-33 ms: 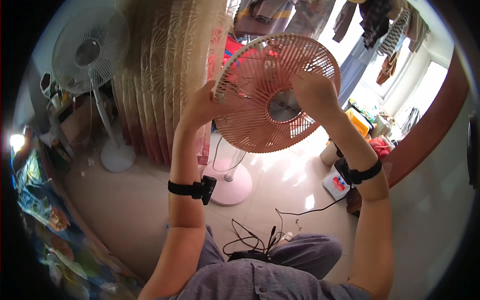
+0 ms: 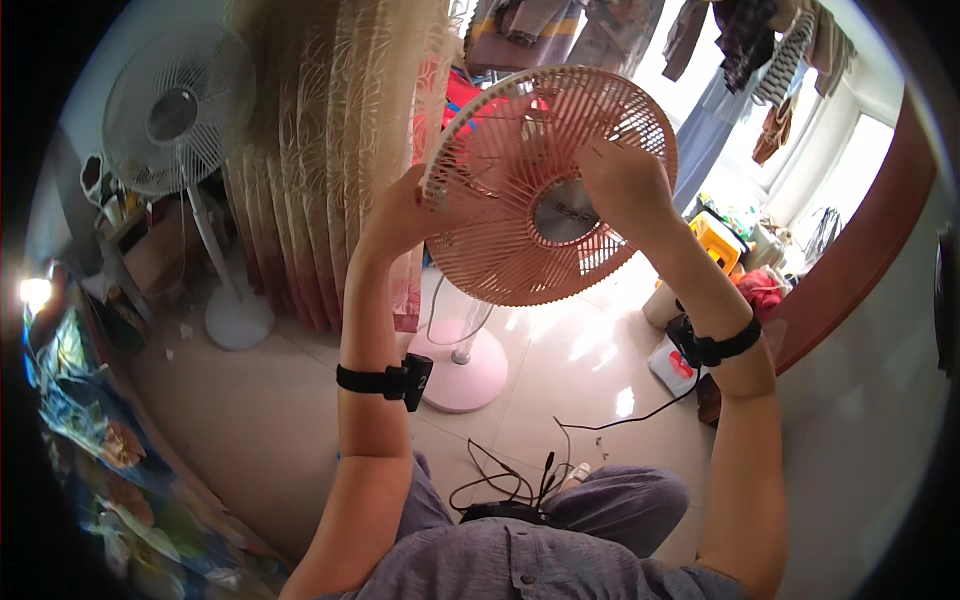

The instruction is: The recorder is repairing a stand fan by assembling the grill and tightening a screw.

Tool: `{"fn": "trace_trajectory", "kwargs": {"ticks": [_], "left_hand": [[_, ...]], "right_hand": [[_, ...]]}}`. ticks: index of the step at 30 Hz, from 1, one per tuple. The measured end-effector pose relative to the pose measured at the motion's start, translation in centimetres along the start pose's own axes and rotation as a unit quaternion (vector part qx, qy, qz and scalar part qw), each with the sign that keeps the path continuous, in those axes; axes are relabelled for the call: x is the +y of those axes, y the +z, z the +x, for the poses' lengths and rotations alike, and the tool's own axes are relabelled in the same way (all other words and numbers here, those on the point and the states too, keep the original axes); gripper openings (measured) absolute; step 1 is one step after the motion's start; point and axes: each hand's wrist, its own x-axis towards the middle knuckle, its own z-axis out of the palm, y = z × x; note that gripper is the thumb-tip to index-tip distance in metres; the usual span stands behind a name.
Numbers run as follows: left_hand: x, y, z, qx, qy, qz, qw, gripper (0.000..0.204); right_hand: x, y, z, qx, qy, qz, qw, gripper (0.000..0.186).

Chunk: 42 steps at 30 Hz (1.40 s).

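Observation:
In front of me stands a pedestal fan with a round pinkish grille (image 2: 490, 265), a silver disc at its centre and a pale pink base (image 2: 462, 375) on the floor. My left hand (image 2: 395, 220) is closed on the grille's left rim, its fingertips hidden behind the edge. Over the upper right of the grille, my right hand (image 2: 630, 190) is curled with fingers drawn together against the ribs. Whatever its fingertips hold, if anything, is too small to make out. Each forearm wears a black strap with a small device.
A second white fan (image 2: 172, 115) stands at the left beside a patterned curtain (image 2: 310, 170). Black cables (image 2: 495, 475) lie on the tiles near my legs. Clothes (image 2: 745, 45) hang by the window; a yellow stool (image 2: 715, 240) and a white bag (image 2: 672, 368) are at right.
The view has shifted very slightly. Both hands keep their places on the fan grille.

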Motion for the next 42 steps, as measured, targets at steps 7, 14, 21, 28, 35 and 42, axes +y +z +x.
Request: {"fn": "trace_trajectory", "kwargs": {"ticks": [7, 14, 21, 28, 35, 42], "left_hand": [[0.4, 0.5, 0.3, -0.026, 0.022, -0.02, 0.999, 0.06], [2.0, 0.7, -0.1, -0.038, -0.048, -0.043, 0.997, 0.065], [0.2, 0.3, 0.0, -0.029, -0.052, -0.022, 0.998, 0.062], [1.3, 0.7, 0.0, -0.038, -0.073, -0.039, 0.996, 0.06], [1.9, 1.0, -0.3, -0.029, -0.061, -0.021, 0.997, 0.057], [1.9, 1.0, -0.1, -0.035, -0.031, -0.009, 0.999, 0.055]], "right_hand": [[-1.4, 1.1, -1.7, 0.08, 0.13, 0.121, 0.981, 0.006], [-1.1, 3.1, -3.5, 0.155, 0.152, 0.228, 0.949, 0.007], [1.3, 1.5, -4.2, 0.341, 0.196, 0.122, 0.911, 0.012], [2.3, 2.8, -5.4, 0.315, 0.261, 0.255, 0.876, 0.008], [3.8, 2.7, -5.0, 0.365, 0.334, 0.282, 0.822, 0.008], [3.4, 2.8, -3.0, 0.267, 0.247, 0.211, 0.907, 0.006]]}}
